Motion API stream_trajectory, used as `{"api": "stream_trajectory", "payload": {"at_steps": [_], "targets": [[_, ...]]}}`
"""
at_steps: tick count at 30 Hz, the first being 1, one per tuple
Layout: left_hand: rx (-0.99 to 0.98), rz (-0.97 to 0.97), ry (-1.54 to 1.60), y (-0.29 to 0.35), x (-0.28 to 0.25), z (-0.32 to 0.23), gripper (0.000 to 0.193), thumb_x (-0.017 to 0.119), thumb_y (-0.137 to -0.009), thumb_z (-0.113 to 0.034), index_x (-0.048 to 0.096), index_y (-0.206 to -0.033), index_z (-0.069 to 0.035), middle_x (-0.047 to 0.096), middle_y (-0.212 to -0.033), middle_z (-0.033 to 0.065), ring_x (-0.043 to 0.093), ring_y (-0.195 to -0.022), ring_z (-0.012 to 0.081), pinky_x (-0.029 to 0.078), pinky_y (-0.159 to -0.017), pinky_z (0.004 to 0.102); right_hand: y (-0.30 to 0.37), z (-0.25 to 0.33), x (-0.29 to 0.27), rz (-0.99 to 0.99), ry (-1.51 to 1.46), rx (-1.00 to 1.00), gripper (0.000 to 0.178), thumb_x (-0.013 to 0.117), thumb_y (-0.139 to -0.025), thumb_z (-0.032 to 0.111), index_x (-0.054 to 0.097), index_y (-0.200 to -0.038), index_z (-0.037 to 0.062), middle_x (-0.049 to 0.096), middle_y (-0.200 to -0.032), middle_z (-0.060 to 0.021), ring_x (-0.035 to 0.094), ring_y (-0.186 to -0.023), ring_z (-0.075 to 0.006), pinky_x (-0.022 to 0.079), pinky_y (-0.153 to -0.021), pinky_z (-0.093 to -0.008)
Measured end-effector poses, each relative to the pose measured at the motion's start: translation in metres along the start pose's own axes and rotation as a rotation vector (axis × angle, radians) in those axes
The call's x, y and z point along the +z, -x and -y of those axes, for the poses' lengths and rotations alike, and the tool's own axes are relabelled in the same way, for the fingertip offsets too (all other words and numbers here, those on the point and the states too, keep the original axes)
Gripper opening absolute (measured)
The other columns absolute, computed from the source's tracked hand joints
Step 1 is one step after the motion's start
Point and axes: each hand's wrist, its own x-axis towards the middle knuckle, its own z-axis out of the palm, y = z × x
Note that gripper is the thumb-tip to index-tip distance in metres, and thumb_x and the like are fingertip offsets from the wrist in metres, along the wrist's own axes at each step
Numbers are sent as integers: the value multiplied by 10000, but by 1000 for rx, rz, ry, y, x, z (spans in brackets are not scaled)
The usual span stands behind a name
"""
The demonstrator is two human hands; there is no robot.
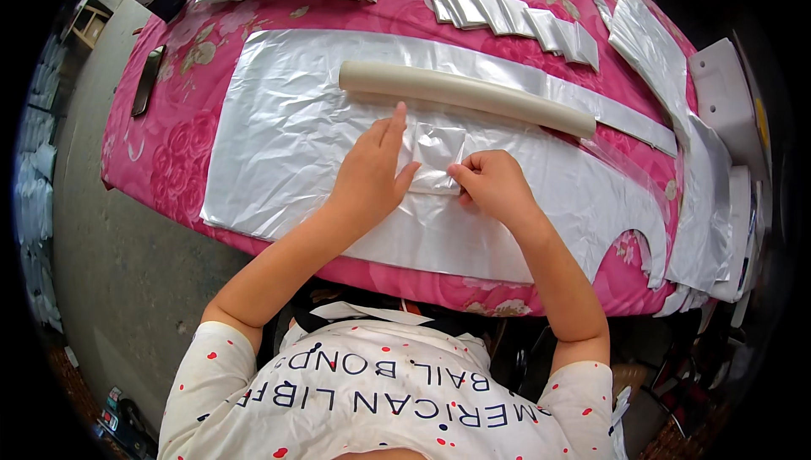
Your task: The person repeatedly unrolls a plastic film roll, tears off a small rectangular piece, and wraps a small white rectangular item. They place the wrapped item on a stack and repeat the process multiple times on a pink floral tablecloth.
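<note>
Folded plastic bag (441, 146), silvery and roughly square, lies on a broad layer of white plastic bags (279, 135), between the two hands and just in front of a long cream tube (465, 94). The right hand (498, 187) pinches its lower right corner between thumb and bent forefinger. The left hand (367, 170) lies open beside its left edge, fingers stretched toward the tube and thumb toward the packet; whether that thumb presses on it, I cannot tell.

The thin, slick film could spring open if the pinch loosens, or crease askew if one side is pulled while the other is unsecured. A nudge from the left fingertips might roll the tube, which has no visible stop.

The right fingers cover the pinched corner, and glare blurs the fold lines, so the number of layers is unclear. The right hand's remaining fingers are curled mostly out of sight.
</note>
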Motion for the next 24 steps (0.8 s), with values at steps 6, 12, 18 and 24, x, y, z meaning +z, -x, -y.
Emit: {"api": "stream_trajectory", "payload": {"at_steps": [6,12,18,24], "targets": [[271,95,-164,5,33,-16,909,635,-780,-391,145,-1396,64,255,-1424,230,233,-1339,352,213,-1084,442,-8,-9,0,-14,46,-27,272,607,-831,214,639,-736,-39,600,-581,-57,573,-507,-109,421,-466,-257],[224,172,-193,7,43,-7,1041,589,-753,-561,88,-1396,87,184,-1452,245,149,-1371,358,119,-1108,468,0,-5,6,-130,233,-127,192,643,-778,170,632,-791,-22,628,-615,-100,601,-532,-166,461,-518,-282],[216,-1,-125,18,32,-6,984,630,-756,-463,128,-1377,112,210,-1434,260,177,-1358,355,131,-1106,448,7,9,9,-333,761,-635,420,664,-748,306,578,-1034,11,642,-974,-134,608,-891,-254,477,-790,-351],[-418,433,794,109,-33,4,294,545,-896,-163,592,-1082,59,643,-1004,149,614,-955,217,489,-821,324,-32,-7,52,-322,703,-877,623,581,-818,385,437,-1291,6,359,-1373,-219,283,-1307,-345,194,-1075,-473]]}}
